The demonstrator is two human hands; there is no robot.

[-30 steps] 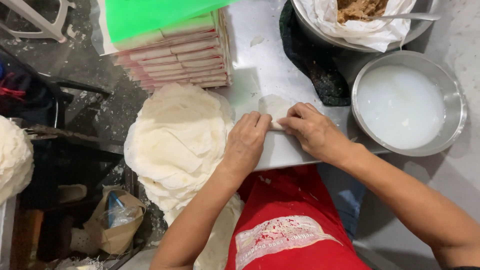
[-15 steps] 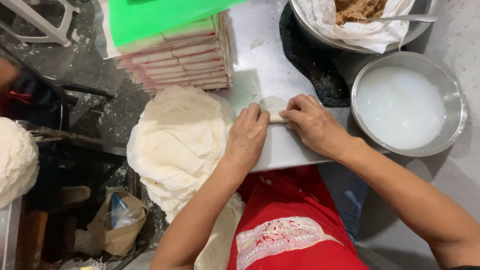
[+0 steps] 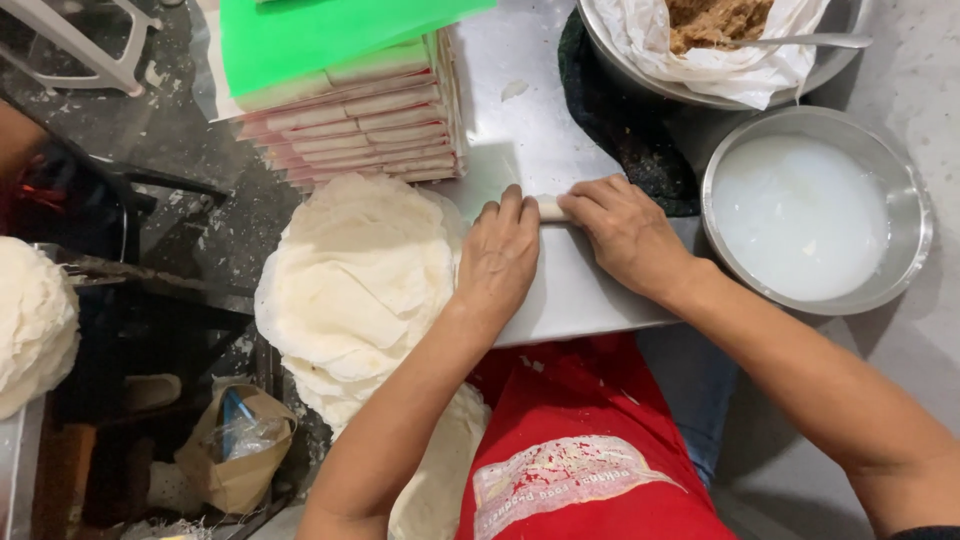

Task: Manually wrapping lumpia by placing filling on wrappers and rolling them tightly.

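Our left hand (image 3: 497, 262) and right hand (image 3: 625, 235) press flat on the thin roll (image 3: 551, 208); uneven pressure from either grip could split its wrapper.

shiny metal bowl (image 3: 915, 215), matt wrappers (image 3: 350, 290)

Bright, even overhead light — soft shadows, sharp focus

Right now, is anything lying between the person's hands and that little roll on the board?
Nothing visible does. The left hand and right hand both rest directly on the pale roll, which lies on the white board.
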